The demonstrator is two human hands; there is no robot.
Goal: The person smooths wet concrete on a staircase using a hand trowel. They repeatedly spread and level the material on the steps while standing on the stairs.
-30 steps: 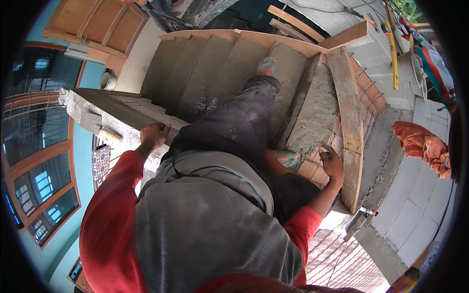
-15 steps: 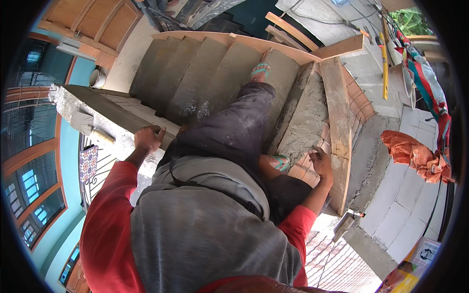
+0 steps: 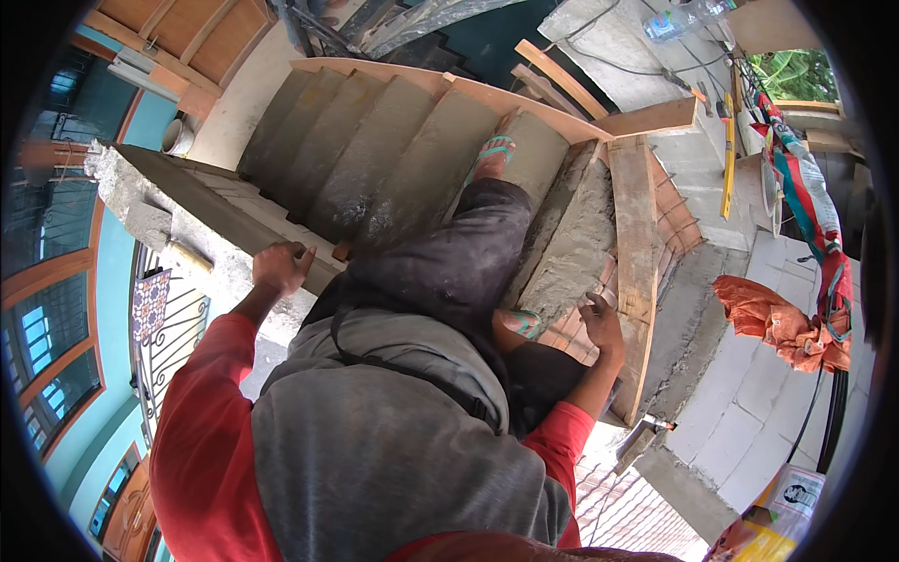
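My left hand (image 3: 283,268) rests on the low concrete wall (image 3: 211,217), its fingers bent over the edge. A trowel (image 3: 190,257) with a pale handle and a cement-covered blade lies farther left on the wall's rough top. My right hand (image 3: 602,330) is beside the upright wooden plank (image 3: 636,234), fingers loosely bent and apart, with nothing visible in them. Between my hands are the grey cement stairs (image 3: 412,140). One sandalled foot (image 3: 493,157) is on a lower step; the other foot (image 3: 521,323) is close by the wet cement step (image 3: 576,239).
Bare reinforcing bars and brick-coloured formwork (image 3: 672,220) show beyond the plank. A yellow spirit level (image 3: 728,169) leans on the right wall. An orange sack (image 3: 763,314) hangs with cables farther right. A clear plastic bottle (image 3: 688,21) lies at the upper right, and a bucket (image 3: 178,138) stands far left.
The view has shifted slightly, bringing the bottle in at the upper right. Both hands stay at nearly the same places, by the wall edge and the plank.
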